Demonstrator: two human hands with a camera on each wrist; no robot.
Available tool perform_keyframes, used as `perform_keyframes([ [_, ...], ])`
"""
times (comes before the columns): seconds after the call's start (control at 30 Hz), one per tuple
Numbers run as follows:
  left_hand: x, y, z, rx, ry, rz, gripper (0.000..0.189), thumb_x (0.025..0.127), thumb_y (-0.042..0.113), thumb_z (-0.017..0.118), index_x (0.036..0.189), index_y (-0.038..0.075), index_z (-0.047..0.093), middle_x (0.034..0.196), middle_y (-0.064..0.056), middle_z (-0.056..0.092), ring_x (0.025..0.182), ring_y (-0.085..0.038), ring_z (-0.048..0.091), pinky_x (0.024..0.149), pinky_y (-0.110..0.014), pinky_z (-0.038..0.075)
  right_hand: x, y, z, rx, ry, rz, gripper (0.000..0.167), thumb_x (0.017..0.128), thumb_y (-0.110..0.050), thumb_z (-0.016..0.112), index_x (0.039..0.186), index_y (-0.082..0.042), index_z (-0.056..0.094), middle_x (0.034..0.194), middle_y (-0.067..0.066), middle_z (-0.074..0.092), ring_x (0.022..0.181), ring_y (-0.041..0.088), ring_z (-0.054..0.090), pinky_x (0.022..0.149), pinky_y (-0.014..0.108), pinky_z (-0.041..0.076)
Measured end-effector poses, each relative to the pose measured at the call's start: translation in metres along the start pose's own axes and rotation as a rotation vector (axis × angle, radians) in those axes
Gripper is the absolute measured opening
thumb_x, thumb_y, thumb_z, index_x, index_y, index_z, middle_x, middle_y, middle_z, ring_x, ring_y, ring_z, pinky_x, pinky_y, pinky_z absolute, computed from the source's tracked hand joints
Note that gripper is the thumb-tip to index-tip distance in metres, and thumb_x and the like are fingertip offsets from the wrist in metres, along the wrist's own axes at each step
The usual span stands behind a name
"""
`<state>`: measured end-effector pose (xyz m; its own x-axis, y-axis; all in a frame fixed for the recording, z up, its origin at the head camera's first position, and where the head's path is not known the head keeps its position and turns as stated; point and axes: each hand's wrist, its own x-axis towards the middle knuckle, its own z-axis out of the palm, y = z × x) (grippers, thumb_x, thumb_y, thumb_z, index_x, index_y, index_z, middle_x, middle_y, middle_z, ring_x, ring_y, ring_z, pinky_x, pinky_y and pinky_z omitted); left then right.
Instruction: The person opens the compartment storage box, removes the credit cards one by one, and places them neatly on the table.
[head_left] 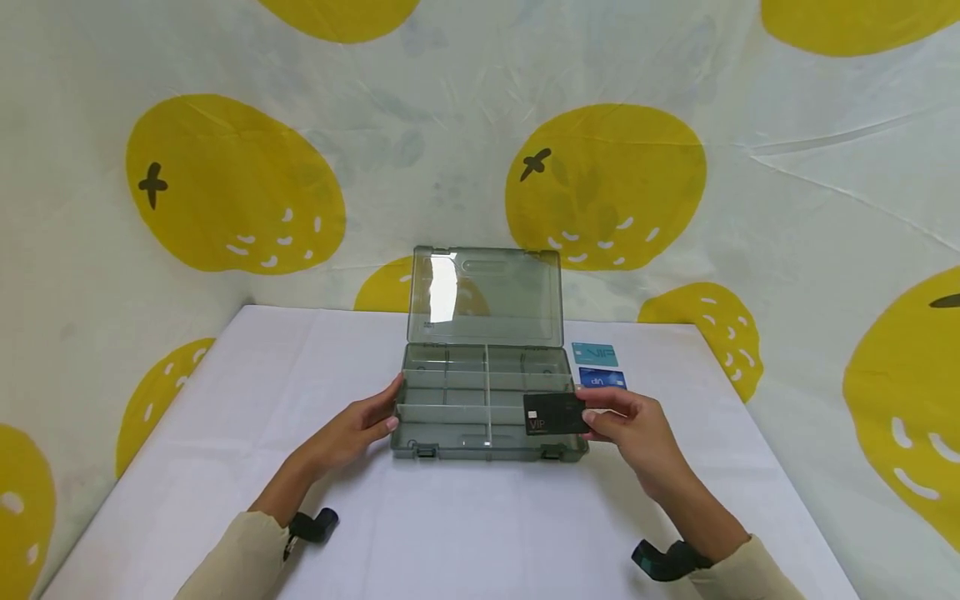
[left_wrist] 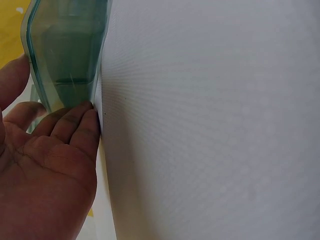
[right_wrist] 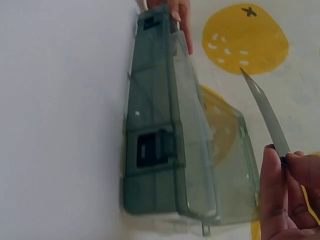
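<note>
A translucent grey-green plastic organizer box (head_left: 442,454) lies with its hinged lid (head_left: 517,292) raised behind it. Its inside is split into several compartments, and I make out nothing in them. My left hand (head_left: 366,421) rests against the box's left end. In the left wrist view its thumb touches the rim and the loosely extended fingers (left_wrist: 75,125) lie along the end wall. Between thumb and fingers, my right hand (head_left: 633,425) pinches a black card (head_left: 551,417) marked "VIP", above the front right compartment. From the right wrist, that card appears nearly edge-on.
A teal card (head_left: 595,354) and a blue card (head_left: 600,377) lie right of the box, the blue one partly hidden by my right hand. White cloth (head_left: 480,533) covers the table. Behind hangs a pale curtain (head_left: 427,150) with yellow fruit prints.
</note>
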<state>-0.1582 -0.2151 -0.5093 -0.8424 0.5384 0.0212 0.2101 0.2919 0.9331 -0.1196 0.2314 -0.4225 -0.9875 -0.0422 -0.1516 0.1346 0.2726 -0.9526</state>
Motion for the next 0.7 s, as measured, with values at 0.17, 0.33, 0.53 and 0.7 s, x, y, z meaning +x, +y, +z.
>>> perform_keyframes([
  [0.17,0.001,0.001,0.000,0.008,0.000,-0.004,0.077,0.110,0.009,0.056,0.171,0.005,0.009,0.179,-0.015,0.006,0.163,-0.041,0.021,0.115,-0.005,0.026,-0.003,0.008,-0.023,0.004,0.040,0.030,0.038,0.104,-0.010,0.069,0.142,-0.007,0.067,0.148,0.017,0.058,0.106,0.014,0.074,0.090,0.027,0.064],
  [0.33,0.002,0.003,-0.001,0.016,0.008,-0.017,0.076,0.111,0.010,0.056,0.171,0.006,0.009,0.179,-0.013,0.006,0.163,-0.040,0.020,0.114,-0.003,0.025,-0.003,0.019,-0.043,0.002,0.079,0.076,0.042,0.104,-0.013,0.070,0.145,-0.008,0.065,0.150,0.015,0.056,0.103,0.009,0.074,0.089,0.025,0.064],
  [0.53,0.003,0.001,0.000,-0.008,0.001,0.000,0.076,0.110,0.008,0.056,0.170,0.005,0.009,0.179,-0.015,0.006,0.163,-0.041,0.019,0.114,-0.003,0.026,-0.005,0.036,-0.063,0.003,0.119,0.140,0.041,0.103,-0.013,0.072,0.143,-0.009,0.066,0.146,0.013,0.059,0.100,0.008,0.074,0.089,0.025,0.064],
  [0.7,0.000,0.001,-0.001,0.009,0.007,-0.009,0.077,0.110,0.009,0.057,0.171,0.006,0.009,0.179,-0.014,0.006,0.163,-0.042,0.020,0.114,-0.003,0.025,-0.002,0.051,-0.070,0.020,0.136,0.186,0.041,0.102,-0.009,0.073,0.142,-0.006,0.067,0.144,0.014,0.062,0.098,0.008,0.075,0.087,0.026,0.064],
])
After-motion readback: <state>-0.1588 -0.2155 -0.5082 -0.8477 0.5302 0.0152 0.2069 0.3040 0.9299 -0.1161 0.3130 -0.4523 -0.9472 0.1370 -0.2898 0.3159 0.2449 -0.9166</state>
